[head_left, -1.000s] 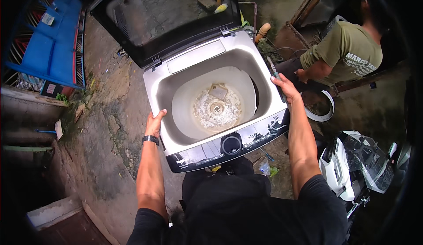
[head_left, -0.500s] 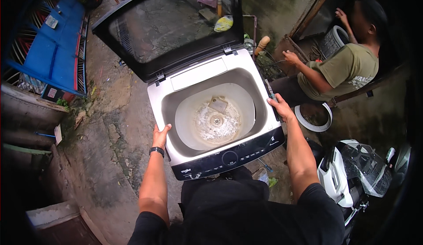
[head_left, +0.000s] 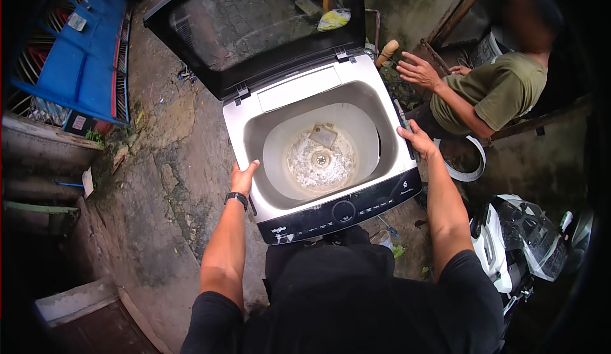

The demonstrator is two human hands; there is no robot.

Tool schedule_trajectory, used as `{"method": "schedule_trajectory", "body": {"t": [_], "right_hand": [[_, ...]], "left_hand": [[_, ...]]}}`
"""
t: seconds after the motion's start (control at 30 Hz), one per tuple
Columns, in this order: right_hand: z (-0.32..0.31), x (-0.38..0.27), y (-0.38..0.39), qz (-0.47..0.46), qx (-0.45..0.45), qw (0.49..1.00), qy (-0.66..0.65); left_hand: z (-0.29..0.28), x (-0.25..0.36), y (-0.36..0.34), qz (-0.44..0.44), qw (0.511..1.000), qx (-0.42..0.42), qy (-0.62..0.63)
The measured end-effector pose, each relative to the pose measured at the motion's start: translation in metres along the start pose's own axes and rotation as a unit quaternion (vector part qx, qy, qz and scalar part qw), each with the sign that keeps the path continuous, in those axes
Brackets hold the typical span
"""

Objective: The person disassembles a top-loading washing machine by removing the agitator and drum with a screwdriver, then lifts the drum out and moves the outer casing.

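Observation:
A top-loading washing machine (head_left: 299, 89), white with a black control panel, is in front of me, its dark glass lid (head_left: 254, 39) raised. Inside, a small flat plate (head_left: 323, 136) lies in the pale tub (head_left: 286, 176), whose bottom is mottled and stained. My left hand (head_left: 244, 176) grips the left side of the housing, thumb on top. My right hand (head_left: 417, 136) grips the upper right side; a slim teal-handled tool (head_left: 403, 116) is at its fingers, partly hidden, and I cannot tell whether it is held or resting there.
A co-worker (head_left: 487, 96) in olive is close on the right, one hand (head_left: 420, 73) raised near the washer. A curved white ring (head_left: 474, 169) and white scooter (head_left: 509, 239) are right, a blue structure (head_left: 76, 61) left. Cracked concrete (head_left: 159, 214) lies underfoot.
The washer, with both my hands on it, has shifted a little rightward in view. The co-worker has turned and raised a hand, fingers spread, toward the machine's back right corner.

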State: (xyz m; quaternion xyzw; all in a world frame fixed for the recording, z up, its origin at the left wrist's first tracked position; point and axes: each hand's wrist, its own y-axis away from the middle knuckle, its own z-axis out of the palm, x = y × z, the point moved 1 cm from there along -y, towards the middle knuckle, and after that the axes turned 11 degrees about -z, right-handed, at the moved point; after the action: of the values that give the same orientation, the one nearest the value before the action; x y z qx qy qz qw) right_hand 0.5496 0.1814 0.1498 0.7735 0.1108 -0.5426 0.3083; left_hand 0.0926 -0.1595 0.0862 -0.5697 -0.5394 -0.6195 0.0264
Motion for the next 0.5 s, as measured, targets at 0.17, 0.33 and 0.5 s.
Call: {"method": "schedule_trajectory", "body": {"t": [0.17, 0.33, 0.5], "right_hand": [[0.01, -0.011, 0.005, 0.003, 0.032, 0.999, 0.043], [0.023, -0.026, 0.024, 0.023, 0.082, 0.968, 0.238], [0.063, -0.028, 0.093, -0.007, 0.237, 0.877, 0.418]], "left_hand": [[-0.005, -0.009, -0.009, 0.019, 0.999, -0.024, 0.017], [-0.012, -0.017, -0.018, 0.082, 0.996, -0.018, 0.019], [-0.012, -0.014, -0.013, 0.111, 0.992, -0.056, 0.039]]}}
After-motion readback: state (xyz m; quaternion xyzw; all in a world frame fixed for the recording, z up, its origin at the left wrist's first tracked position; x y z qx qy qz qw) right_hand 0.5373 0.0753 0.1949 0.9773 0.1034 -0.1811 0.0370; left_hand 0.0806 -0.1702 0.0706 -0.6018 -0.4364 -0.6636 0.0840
